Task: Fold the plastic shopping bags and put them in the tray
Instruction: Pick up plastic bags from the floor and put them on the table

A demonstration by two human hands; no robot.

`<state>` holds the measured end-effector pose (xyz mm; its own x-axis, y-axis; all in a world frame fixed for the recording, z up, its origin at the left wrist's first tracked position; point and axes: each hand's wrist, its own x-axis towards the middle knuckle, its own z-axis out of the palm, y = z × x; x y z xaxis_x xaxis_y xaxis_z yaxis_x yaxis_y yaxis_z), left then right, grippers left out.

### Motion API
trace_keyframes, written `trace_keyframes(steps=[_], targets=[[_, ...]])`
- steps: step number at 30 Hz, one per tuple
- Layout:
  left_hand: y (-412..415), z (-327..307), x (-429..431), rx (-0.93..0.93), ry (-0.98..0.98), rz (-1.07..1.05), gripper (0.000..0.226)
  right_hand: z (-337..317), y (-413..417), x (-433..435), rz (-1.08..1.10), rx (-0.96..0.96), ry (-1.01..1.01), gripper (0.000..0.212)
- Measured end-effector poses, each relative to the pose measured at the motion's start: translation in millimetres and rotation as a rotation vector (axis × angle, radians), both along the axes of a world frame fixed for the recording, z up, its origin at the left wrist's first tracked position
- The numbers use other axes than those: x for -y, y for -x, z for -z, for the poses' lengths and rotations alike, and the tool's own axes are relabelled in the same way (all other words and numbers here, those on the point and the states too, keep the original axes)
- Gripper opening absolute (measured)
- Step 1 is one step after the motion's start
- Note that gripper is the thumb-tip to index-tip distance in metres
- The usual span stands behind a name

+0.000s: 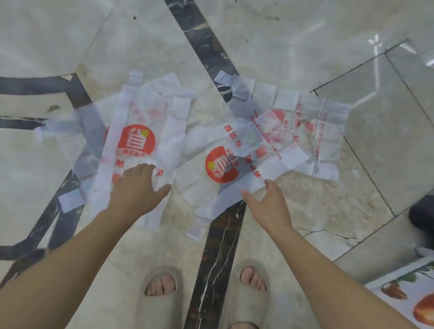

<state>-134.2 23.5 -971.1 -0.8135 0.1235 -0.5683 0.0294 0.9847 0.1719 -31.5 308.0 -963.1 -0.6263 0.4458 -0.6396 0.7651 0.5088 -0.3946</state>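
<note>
Now bent over a marble floor (308, 199), a person spreads the left hand (139, 186) flat, fingers straight, on a white shopping bag (135, 141) with a round red logo, apparently to pin the slippery film before folding. The right hand (266, 203), open and holding nothing, reaches for the near edge of a second logo bag (221, 164) just beyond its fingertips; contact cannot be told. More creased bags (298, 132) lie overlapped farther beyond that hand. Well to its right, nearer the person, lies a fruit-printed sheet (408, 294), possibly the tray.
</note>
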Motion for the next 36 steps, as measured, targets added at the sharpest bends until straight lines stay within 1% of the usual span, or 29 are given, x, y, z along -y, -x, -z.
trace_keyframes(steps=[6, 9, 12, 14, 17, 19, 21, 23, 25, 30, 34, 35, 36], targets=[[18.3, 64.7, 39.2, -0.083, -0.059, -0.248, 0.092, 73.2, -1.0, 8.0, 0.367, -0.047, 0.086, 0.077], [33.9, 92.2, 64.2, -0.138, -0.040, -0.382, 0.098, 102.7, 2.1, 5.3, 0.580, -0.042, 0.130, 0.074], [51.9, 128.3, 96.8, -0.186, -0.018, -0.529, 0.109, 122.2, 7.1, 3.3, 0.750, -0.056, 0.169, 0.070], [62.8, 149.8, 114.4, -0.213, 0.003, -0.576, 0.114, 134.4, 9.2, 0.9, 0.812, -0.080, 0.203, 0.065], [73.4, 156.1, 117.8, -0.181, 0.019, -0.617, 0.115, 146.3, 12.6, -4.7, 0.864, -0.141, 0.257, 0.055], [76.3, 156.0, 116.4, -0.180, 0.013, -0.651, 0.116, 151.8, 15.5, -6.4, 0.861, -0.188, 0.296, 0.040], [81.0, 175.8, 129.2, -0.173, 0.012, -0.666, 0.114, 153.3, 18.8, -6.4, 0.849, -0.199, 0.287, 0.026], [84.0, 173.4, 125.7, -0.163, 0.035, -0.660, 0.110, 154.2, 20.9, -6.6, 0.859, -0.199, 0.278, 0.022], [84.4, 156.3, 114.1, -0.145, 0.007, -0.647, 0.103, 153.9, 22.6, -6.2, 0.866, -0.200, 0.288, 0.021], [78.0, 130.0, 98.3, -0.067, -0.193, -0.782, 0.088, 148.2, 18.9, -4.8, 0.884, -0.257, 0.336, 0.021], [74.9, 120.1, 94.2, -0.025, -0.285, -0.760, 0.048, 138.3, 10.5, -4.3, 0.971, -0.322, 0.459, 0.021], [74.6, 118.2, 94.8, -0.025, -0.300, -0.761, 0.041, 134.8, 8.2, -4.5, 0.994, -0.332, 0.488, 0.021], [74.4, 118.4, 96.8, -0.018, -0.314, -0.767, 0.039, 131.6, 6.0, -4.8, 1.018, -0.341, 0.516, 0.021]])
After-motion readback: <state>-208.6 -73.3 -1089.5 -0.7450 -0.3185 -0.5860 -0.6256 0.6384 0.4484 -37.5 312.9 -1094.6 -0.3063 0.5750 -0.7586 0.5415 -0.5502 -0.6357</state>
